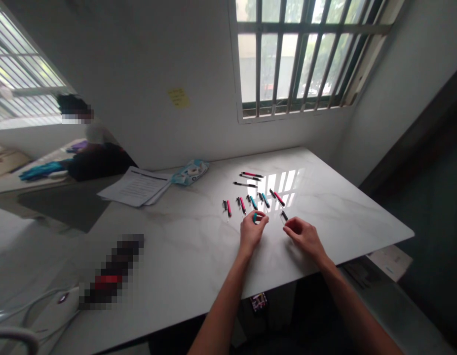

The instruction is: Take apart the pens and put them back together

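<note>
My left hand (pixel 252 230) is closed around a small teal pen barrel (pixel 254 218), mostly hidden by the fingers. To its right, my right hand (pixel 301 232) has thumb and fingertips pinched together; whatever lies between them is too small to make out. Just beyond those fingertips is a black pen part (pixel 284 215). Past both hands runs a row of pens taken apart: a red barrel (pixel 229 207), another red barrel (pixel 243 204), a teal barrel (pixel 253 202), a second teal barrel (pixel 265 199) and a red barrel (pixel 279 198), with dark pieces and thin refills beside them.
Farther back lie a red pen (pixel 252 174) and two clear-and-black pens, one nearer (pixel 245 184). A wipes packet (pixel 191 172) and papers (pixel 134 186) lie left on the marble-patterned table (pixel 191 246). A person (pixel 97 143) appears at far left. A phone (pixel 258 302) shows below the edge.
</note>
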Motion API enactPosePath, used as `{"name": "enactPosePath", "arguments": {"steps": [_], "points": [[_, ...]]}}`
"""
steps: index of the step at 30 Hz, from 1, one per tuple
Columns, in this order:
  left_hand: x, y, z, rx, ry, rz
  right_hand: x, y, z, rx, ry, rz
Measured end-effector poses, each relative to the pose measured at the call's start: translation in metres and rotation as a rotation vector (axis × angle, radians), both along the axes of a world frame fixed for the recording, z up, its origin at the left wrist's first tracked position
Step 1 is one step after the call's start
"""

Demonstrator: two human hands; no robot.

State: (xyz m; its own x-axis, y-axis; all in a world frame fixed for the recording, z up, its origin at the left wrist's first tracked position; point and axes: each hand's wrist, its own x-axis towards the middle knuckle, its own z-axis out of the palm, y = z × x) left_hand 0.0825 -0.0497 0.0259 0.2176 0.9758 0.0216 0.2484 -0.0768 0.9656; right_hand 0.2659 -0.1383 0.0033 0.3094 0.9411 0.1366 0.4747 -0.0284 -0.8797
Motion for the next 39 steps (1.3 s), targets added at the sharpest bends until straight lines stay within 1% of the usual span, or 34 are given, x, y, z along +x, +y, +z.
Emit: {"name": "enactPosePath", "arguments": {"steps": [2,4,6,9,11,14,18,20,23,28,34,39], "points": [[0.009,0.000,0.000,0.031,0.192,-0.046,0.014,0.005,-0.003,0.028,-0.073,-0.123],[0.022,-0.001,0.000,0.062,0.366,-0.062,0.025,0.010,-0.007,0.041,-0.150,-0.217],[0.037,-0.001,0.000,0.077,0.472,-0.060,0.031,0.015,-0.012,0.031,-0.209,-0.243],[0.050,0.003,0.001,0.092,0.569,-0.088,0.033,0.018,-0.021,0.032,-0.242,-0.219],[0.051,0.005,0.000,0.103,0.599,-0.084,0.033,0.019,-0.026,0.062,-0.247,-0.225],[0.045,0.006,-0.004,0.148,0.628,-0.073,0.034,0.020,-0.032,0.109,-0.265,-0.229],[0.040,0.000,-0.008,0.206,0.691,-0.157,0.034,0.022,-0.035,0.103,-0.325,-0.181],[0.042,-0.004,-0.009,0.234,0.724,-0.203,0.034,0.022,-0.034,0.099,-0.343,-0.171],[0.048,-0.007,-0.010,0.273,0.770,-0.227,0.033,0.021,-0.033,0.103,-0.360,-0.149],[0.057,-0.007,-0.011,0.293,0.809,-0.200,0.034,0.021,-0.033,0.090,-0.368,-0.088],[0.062,-0.004,-0.011,0.289,0.821,-0.171,0.035,0.021,-0.035,0.091,-0.392,-0.078],[0.066,-0.002,-0.010,0.280,0.839,-0.171,0.034,0.021,-0.036,0.092,-0.397,-0.071]]}}
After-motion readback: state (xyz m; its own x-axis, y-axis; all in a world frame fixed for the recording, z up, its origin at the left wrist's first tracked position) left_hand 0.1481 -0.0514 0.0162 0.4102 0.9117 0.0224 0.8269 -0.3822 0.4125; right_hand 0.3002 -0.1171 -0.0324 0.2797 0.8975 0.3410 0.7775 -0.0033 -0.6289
